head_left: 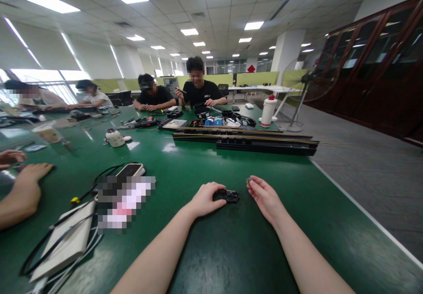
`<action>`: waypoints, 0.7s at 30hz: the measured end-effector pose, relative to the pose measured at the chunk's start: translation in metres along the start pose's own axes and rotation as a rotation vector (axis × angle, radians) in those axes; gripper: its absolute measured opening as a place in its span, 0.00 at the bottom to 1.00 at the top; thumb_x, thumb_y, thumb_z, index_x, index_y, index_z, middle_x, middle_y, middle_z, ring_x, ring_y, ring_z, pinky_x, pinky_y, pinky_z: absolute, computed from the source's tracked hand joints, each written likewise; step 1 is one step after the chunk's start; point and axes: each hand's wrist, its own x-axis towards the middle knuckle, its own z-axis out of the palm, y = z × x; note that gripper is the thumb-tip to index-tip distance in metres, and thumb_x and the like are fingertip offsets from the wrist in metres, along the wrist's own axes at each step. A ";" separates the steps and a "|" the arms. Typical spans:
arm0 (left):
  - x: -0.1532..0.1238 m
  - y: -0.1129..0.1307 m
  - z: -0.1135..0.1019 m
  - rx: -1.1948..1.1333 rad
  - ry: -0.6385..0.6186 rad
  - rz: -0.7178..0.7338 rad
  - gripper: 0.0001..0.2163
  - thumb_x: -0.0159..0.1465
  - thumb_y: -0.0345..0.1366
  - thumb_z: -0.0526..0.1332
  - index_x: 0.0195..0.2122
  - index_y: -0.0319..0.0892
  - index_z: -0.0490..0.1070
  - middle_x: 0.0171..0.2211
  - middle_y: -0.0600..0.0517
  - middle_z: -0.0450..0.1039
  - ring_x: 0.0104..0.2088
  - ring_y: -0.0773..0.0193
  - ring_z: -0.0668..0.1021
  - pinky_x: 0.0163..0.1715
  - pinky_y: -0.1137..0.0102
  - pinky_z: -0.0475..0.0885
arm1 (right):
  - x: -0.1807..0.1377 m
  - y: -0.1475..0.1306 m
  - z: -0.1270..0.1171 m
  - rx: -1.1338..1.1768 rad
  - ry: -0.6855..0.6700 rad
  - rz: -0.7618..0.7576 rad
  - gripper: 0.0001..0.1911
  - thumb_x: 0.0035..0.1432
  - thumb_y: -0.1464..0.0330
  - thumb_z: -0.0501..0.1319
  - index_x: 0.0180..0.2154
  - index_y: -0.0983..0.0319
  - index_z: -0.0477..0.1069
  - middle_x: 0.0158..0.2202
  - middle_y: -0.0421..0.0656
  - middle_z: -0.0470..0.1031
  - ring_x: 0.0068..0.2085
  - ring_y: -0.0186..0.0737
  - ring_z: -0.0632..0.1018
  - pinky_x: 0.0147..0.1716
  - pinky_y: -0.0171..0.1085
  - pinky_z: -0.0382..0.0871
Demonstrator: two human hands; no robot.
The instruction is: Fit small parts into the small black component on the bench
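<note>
My left hand (207, 199) is closed around the left end of a small black part with a slotted, uneven top (231, 195), which rests on the green tabletop (211, 166). To the right of it, my right hand (264, 197) pinches a tiny greyish piece (249, 180) between thumb and fingertips, a little apart from the black part. That piece is too small to name.
Left of me lie a white power bank (68, 236), cables and a phone (130, 170). Long black rails (264, 145) with thin rods lie across the table ahead. A white bottle (268, 111) stands behind them. A co-worker's arm (23, 192) rests at far left; several people sit beyond.
</note>
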 end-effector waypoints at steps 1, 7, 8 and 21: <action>0.000 0.000 0.000 0.000 -0.001 -0.002 0.19 0.57 0.39 0.64 0.50 0.44 0.68 0.43 0.50 0.73 0.44 0.57 0.73 0.46 0.64 0.67 | 0.000 0.000 0.000 -0.004 -0.001 0.001 0.19 0.38 0.62 0.72 0.35 0.57 0.73 0.34 0.40 0.78 0.36 0.39 0.78 0.35 0.38 0.72; 0.000 0.000 -0.001 0.004 -0.015 -0.009 0.20 0.57 0.40 0.64 0.50 0.45 0.68 0.44 0.49 0.73 0.44 0.56 0.73 0.47 0.63 0.66 | -0.004 0.000 0.006 -0.169 -0.034 -0.033 0.21 0.36 0.60 0.72 0.35 0.60 0.74 0.36 0.44 0.79 0.41 0.43 0.78 0.43 0.42 0.69; 0.000 0.000 -0.001 0.004 -0.015 -0.004 0.19 0.57 0.40 0.64 0.50 0.45 0.68 0.44 0.50 0.73 0.45 0.56 0.73 0.47 0.63 0.66 | -0.005 0.000 0.007 -0.211 -0.053 -0.041 0.21 0.36 0.60 0.72 0.35 0.60 0.74 0.36 0.44 0.80 0.41 0.44 0.78 0.45 0.42 0.69; 0.002 -0.001 -0.001 -0.013 -0.028 0.029 0.18 0.56 0.38 0.65 0.49 0.45 0.70 0.44 0.50 0.73 0.45 0.57 0.73 0.47 0.64 0.67 | -0.017 0.011 0.022 -0.947 -0.299 -0.436 0.09 0.45 0.69 0.65 0.33 0.56 0.77 0.42 0.44 0.78 0.48 0.48 0.74 0.52 0.49 0.63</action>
